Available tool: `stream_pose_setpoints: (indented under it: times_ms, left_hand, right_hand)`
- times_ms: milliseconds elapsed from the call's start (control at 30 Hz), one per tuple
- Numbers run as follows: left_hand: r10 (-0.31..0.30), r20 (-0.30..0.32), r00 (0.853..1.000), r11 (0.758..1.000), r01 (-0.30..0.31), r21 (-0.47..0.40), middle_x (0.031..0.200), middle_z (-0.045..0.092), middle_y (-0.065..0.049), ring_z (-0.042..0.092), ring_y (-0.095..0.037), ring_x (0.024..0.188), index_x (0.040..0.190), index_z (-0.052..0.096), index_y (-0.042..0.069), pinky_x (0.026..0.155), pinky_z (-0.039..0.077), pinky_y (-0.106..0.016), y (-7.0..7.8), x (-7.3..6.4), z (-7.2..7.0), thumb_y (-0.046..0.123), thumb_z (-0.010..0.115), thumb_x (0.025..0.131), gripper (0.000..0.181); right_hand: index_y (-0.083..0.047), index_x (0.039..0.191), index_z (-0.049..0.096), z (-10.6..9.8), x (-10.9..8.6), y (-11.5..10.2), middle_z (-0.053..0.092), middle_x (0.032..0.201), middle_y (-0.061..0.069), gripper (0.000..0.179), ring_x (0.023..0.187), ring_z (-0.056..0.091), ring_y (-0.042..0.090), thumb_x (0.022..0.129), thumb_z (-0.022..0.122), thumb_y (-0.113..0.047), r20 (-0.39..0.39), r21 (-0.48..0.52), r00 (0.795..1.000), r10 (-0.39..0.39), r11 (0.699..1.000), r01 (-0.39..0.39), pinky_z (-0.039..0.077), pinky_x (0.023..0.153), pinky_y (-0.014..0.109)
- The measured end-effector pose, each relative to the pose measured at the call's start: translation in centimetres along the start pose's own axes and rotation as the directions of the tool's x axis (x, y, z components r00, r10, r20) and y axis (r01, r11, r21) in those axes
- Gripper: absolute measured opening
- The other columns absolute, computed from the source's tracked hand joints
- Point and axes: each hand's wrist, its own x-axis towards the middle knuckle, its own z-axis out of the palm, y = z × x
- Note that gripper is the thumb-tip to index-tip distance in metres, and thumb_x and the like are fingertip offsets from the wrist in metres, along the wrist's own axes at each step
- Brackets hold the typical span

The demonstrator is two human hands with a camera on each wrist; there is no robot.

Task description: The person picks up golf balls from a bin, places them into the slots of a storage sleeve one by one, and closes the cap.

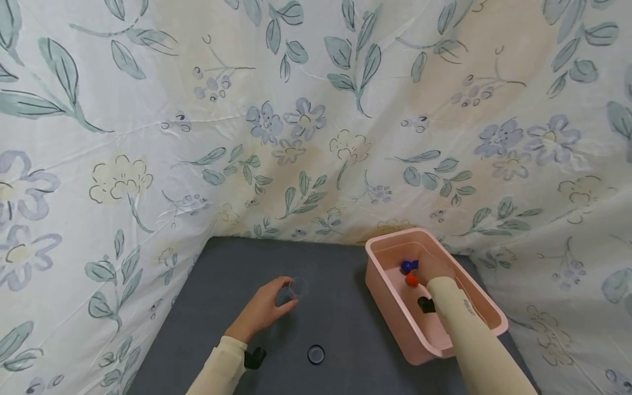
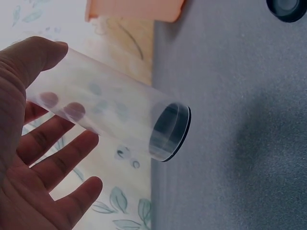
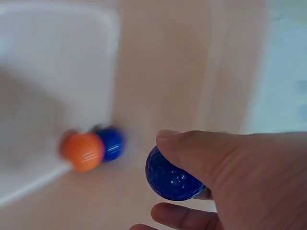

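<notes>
My left hand (image 1: 264, 307) holds a clear plastic tube (image 2: 112, 103) above the dark table, thumb on one side and fingertips on the other. The tube's lower end has a dark rim; it looks tilted in the left wrist view. Inside the pink bin, my right hand (image 1: 435, 267) pinches a dimpled blue golf ball (image 3: 172, 176) between thumb and fingers. An orange ball (image 3: 84, 152) and another blue ball (image 3: 113, 143) lie together at the bin's bottom, blurred in the right wrist view.
The pink bin (image 1: 395, 321) stands at the table's right, its walls around my right hand. A round black cap (image 1: 316, 354) lies on the dark table (image 1: 222, 280) near my left wrist. Floral cloth (image 1: 306, 181) hangs behind and at both sides.
</notes>
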Motion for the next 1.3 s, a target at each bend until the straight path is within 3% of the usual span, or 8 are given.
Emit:
stream_pose_setpoints:
  times_ms: [100, 367, 467, 600, 700, 800, 933, 1300]
  left_hand:
    - [-0.003, 0.002, 1.000, 1.000, 0.003, -0.006, 0.140, 0.064, -0.010, 0.061, -0.029, 0.131, 0.141, 0.057, 0.008, 0.107, 0.051, -0.053, 0.1, 0.0, 0.0, 0.029, 0.076, 0.097, 0.052]
    - [0.024, 0.004, 1.000, 1.000, -0.024, 0.009, 0.138, 0.065, -0.008, 0.062, -0.027, 0.130, 0.140, 0.058, 0.011, 0.107, 0.052, -0.052, 0.2, 0.1, 0.1, 0.029, 0.076, 0.097, 0.050]
    - [0.035, 0.010, 0.999, 0.999, -0.035, 0.011, 0.139, 0.065, -0.007, 0.062, -0.026, 0.130, 0.141, 0.058, 0.011, 0.107, 0.052, -0.051, 0.3, 0.2, 0.2, 0.031, 0.075, 0.097, 0.051]
    - [0.053, 0.005, 0.999, 0.999, -0.053, 0.009, 0.138, 0.065, -0.007, 0.063, -0.027, 0.130, 0.139, 0.058, 0.012, 0.106, 0.052, -0.051, 0.4, 0.3, 0.3, 0.031, 0.075, 0.097, 0.049]
    - [0.053, 0.003, 0.999, 0.998, -0.054, 0.017, 0.138, 0.065, -0.007, 0.062, -0.027, 0.130, 0.139, 0.058, 0.013, 0.106, 0.052, -0.051, 0.4, 0.2, 0.2, 0.031, 0.075, 0.097, 0.049]
    - [0.045, 0.001, 0.999, 0.999, -0.045, 0.021, 0.138, 0.065, -0.007, 0.062, -0.028, 0.130, 0.139, 0.058, 0.013, 0.106, 0.052, -0.052, 0.5, 0.1, 0.1, 0.031, 0.076, 0.097, 0.049]
    - [0.032, 0.002, 0.999, 0.999, -0.032, 0.021, 0.139, 0.065, -0.006, 0.062, -0.027, 0.131, 0.140, 0.058, 0.015, 0.107, 0.051, -0.051, 0.7, 0.0, 0.2, 0.031, 0.076, 0.096, 0.050]
    - [0.039, -0.011, 0.999, 0.998, -0.039, 0.039, 0.135, 0.067, -0.007, 0.064, -0.026, 0.128, 0.136, 0.060, 0.013, 0.108, 0.052, -0.052, 1.3, 0.0, 0.5, 0.032, 0.077, 0.095, 0.048]
  right_hand:
    - [0.001, 0.108, 0.064, -2.3, -3.0, -2.9, 0.069, 0.092, 0.017, 0.035, 0.079, 0.064, 0.032, 0.091, 0.077, -0.027, -0.041, -0.073, 0.997, -0.063, 0.996, 0.059, 0.057, 0.071, 0.043]
    - [0.002, 0.134, 0.055, -5.2, -8.0, -8.5, 0.063, 0.126, 0.026, 0.052, 0.098, 0.069, 0.036, 0.100, 0.071, -0.033, -0.133, 0.078, 0.973, -0.188, 0.977, 0.199, 0.062, 0.083, 0.054]
    - [0.003, 0.137, 0.057, -5.1, -8.9, -9.8, 0.064, 0.127, 0.026, 0.053, 0.100, 0.070, 0.038, 0.099, 0.072, -0.032, -0.247, 0.110, 0.927, -0.282, 0.942, 0.316, 0.062, 0.083, 0.054]
    - [-0.003, 0.132, 0.063, -4.6, -9.8, -11.8, 0.072, 0.117, 0.020, 0.050, 0.075, 0.069, 0.032, 0.095, 0.078, -0.033, -0.410, 0.083, 0.819, -0.403, 0.877, 0.473, 0.059, 0.064, 0.047]
    - [-0.008, 0.131, 0.065, -4.2, -10.5, -13.3, 0.070, 0.126, 0.018, 0.048, 0.085, 0.072, 0.032, 0.094, 0.078, -0.036, -0.447, 0.107, 0.784, -0.430, 0.845, 0.525, 0.061, 0.070, 0.049]
    - [-0.010, 0.133, 0.064, -3.6, -11.2, -14.7, 0.066, 0.135, 0.017, 0.049, 0.116, 0.069, 0.036, 0.096, 0.075, -0.039, -0.415, 0.192, 0.806, -0.422, 0.826, 0.531, 0.058, 0.095, 0.056]
    - [-0.013, 0.136, 0.063, -2.8, -12.0, -16.2, 0.065, 0.137, 0.012, 0.050, 0.125, 0.065, 0.034, 0.097, 0.073, -0.042, -0.374, 0.275, 0.825, -0.423, 0.799, 0.535, 0.052, 0.105, 0.057]
    - [-0.017, 0.137, 0.066, 0.1, -13.8, -19.4, 0.063, 0.142, 0.006, 0.052, 0.118, 0.068, 0.025, 0.094, 0.074, -0.047, -0.318, 0.372, 0.844, -0.431, 0.762, 0.530, 0.060, 0.095, 0.046]
